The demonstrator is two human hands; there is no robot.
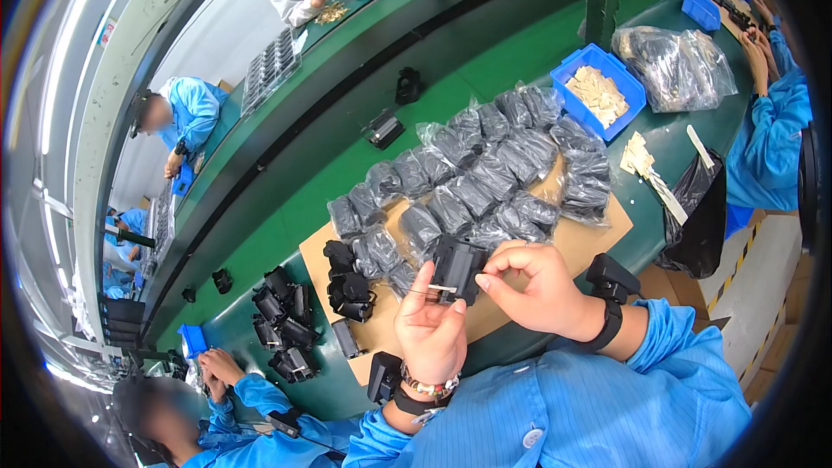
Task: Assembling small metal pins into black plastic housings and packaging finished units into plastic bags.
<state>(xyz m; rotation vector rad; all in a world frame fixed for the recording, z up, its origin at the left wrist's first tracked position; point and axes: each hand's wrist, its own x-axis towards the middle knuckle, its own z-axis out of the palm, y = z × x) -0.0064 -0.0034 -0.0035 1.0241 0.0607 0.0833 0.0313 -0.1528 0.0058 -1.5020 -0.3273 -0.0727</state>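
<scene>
Between my two hands is a black plastic housing point(458, 269), held up above a sheet of brown cardboard point(511, 329). My left hand point(431, 329) grips its lower left side with thumb and fingers. The fingers of my right hand point(537, 286) are pinched at its right edge. A thin pale strip shows low on the housing. Just beyond my hands, many black parts in clear plastic bags point(472, 182) lie in rows on the cardboard. Unbagged black housings point(347, 282) sit at the cardboard's left edge, beside one lying alone point(345, 338).
More black housings point(284, 321) are heaped on the green table to the left. A blue bin point(598, 78) of pale pieces stands far right, near a large clear bag point(676, 69) and a black bag point(698, 212). Co-workers sit at left and right; a conveyor runs behind.
</scene>
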